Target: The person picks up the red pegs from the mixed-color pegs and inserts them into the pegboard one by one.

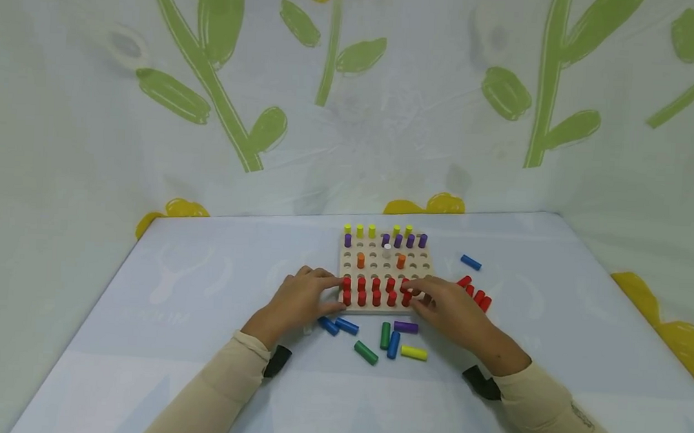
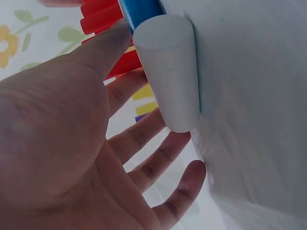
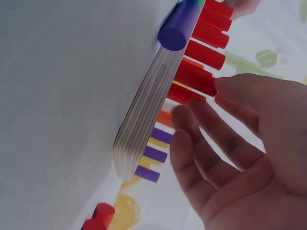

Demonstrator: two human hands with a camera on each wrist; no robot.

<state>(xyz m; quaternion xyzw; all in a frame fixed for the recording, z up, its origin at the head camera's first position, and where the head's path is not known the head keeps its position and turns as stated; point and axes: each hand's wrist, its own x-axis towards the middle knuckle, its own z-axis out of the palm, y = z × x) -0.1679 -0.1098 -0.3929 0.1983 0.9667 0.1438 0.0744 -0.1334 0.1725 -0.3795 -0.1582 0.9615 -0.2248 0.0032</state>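
Observation:
A wooden pegboard (image 1: 372, 312) holds upright pegs, with two rows of red pegs (image 1: 376, 298) along its near side. My left hand (image 1: 297, 298) is at the board's left end, its thumb and index finger extended to the end red pegs. At the right end is my right hand (image 1: 450, 308); its thumb touches a near-row red peg (image 3: 196, 80), and the index finger reaches the row behind. Its other fingers are loosely bent. A white peg (image 2: 170, 76) lies on the table close to the left hand. Exact fingertip contact on the left is partly hidden.
Loose blue, green, purple and yellow pegs (image 1: 413, 353) lie in front of the board. Several red pegs (image 1: 479, 296) and a blue peg (image 1: 471, 262) lie to its right. Yellow, purple, orange and white pegs stand farther back on the board. A patterned wall (image 1: 350, 145) rises behind.

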